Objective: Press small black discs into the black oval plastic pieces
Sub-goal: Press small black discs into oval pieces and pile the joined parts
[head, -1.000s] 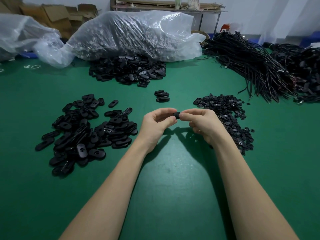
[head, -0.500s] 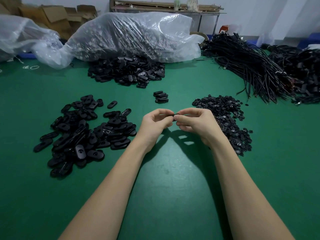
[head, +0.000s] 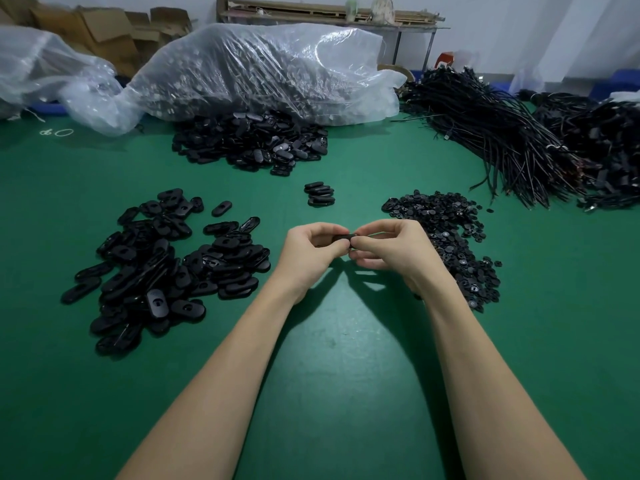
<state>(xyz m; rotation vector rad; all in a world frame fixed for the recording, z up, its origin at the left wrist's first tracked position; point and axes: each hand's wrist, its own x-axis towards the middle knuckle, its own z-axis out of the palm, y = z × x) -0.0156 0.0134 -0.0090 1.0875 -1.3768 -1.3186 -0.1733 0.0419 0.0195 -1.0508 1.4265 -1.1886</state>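
Both hands meet above the middle of the green table (head: 332, 341). My left hand (head: 308, 252) pinches a black oval piece (head: 341, 238) between thumb and fingers. My right hand (head: 391, 247) pinches the same piece from the right, thumb and forefinger on its end. Whether a disc sits under the fingertips is hidden. A heap of black oval pieces (head: 162, 268) lies to the left. The pile of small black discs (head: 450, 237) lies to the right, partly behind my right hand.
A short stack of oval pieces (head: 319, 194) stands beyond the hands. Further back lies another oval heap (head: 252, 143) spilling from a clear plastic bag (head: 263, 71). Bundles of black cords (head: 502, 133) fill the back right. Cardboard boxes (head: 104, 32) stand at the back left.
The hands stay together over the same spot. The oval piece, nearly hidden half a second ago, shows again between the fingertips, and the right fingers have shifted their pinch on it.
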